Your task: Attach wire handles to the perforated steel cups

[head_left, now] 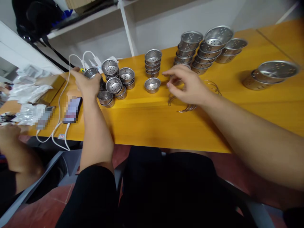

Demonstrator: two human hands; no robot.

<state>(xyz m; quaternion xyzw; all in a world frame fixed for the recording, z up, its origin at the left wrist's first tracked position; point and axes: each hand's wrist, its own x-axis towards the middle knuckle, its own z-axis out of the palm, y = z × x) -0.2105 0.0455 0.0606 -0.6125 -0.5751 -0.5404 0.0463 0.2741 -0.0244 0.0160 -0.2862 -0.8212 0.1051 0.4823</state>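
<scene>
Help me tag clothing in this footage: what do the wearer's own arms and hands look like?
The left hand and right hand are ungloved, with no rings or watch visible, though some fingers are hidden. Both forearms are bare. The left sleeve is plain black, ending near the elbow; a dark edge at lower right may be the other sleeve.

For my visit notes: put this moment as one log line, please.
Left hand: around metal cup | Right hand: nothing visibly held, near wire pieces | Lone cup: upright, in front of cup stack
</scene>
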